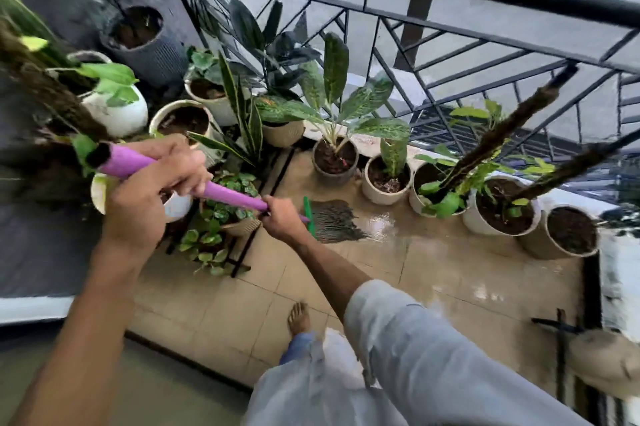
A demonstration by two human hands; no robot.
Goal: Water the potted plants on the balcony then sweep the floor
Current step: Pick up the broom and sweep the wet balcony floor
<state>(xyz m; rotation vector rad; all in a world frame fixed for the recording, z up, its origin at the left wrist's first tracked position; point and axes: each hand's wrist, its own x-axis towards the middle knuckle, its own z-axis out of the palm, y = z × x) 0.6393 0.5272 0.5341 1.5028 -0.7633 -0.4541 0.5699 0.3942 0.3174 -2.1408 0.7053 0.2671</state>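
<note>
Between both hands' grip [162,179], purple broom handle [228,195].

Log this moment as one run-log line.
phase: sweeping | left hand: upper broom handle | right hand: lower handle | bristles: on wet floor

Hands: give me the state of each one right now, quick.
Left hand: closed around the upper part of the purple broom handle.
Right hand: closed around the same handle lower down, near the green broom head.
</note>
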